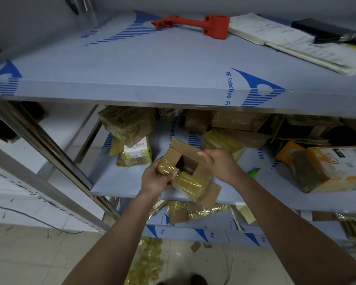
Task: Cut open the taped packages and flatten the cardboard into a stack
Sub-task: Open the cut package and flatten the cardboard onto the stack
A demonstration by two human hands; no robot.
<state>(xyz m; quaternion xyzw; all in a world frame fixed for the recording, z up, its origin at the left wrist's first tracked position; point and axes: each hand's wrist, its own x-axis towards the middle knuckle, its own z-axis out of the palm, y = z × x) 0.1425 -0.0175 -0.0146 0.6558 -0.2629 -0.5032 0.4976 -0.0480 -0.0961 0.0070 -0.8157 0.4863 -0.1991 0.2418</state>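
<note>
A person reaches both bare arms into the middle tier of a steel shelving unit (49, 140) whose surfaces carry pale blue protective film. At left on the middle shelf (115, 182), two taped packages (132, 136) sit piled one on the other, brown cardboard under glossy yellowish tape, the lower one with a white label. In the centre, near the shelf's front edge, the left hand (155, 178) curls its fingers around a tape-wrapped corner of an opened cardboard box (190, 171), while the right hand (219, 164) grips the raised plain-brown flap from above, knuckles up, wrist bent. The box gapes with a dark interior; its contents cannot be made out. Just right of the right wrist lies a small green cutter (254, 171). Farther right, more taped cartons (238, 122) crowd the back of the shelf, and an orange-and-white printed box (327, 165) rests tilted. On the top shelf lie an orange plastic tool (195, 24) and an open book (286, 42). Below, crumpled tape and cardboard scraps (191, 211) cover the bottom shelf, with more tape strewn on the tiled floor (29, 260).
</note>
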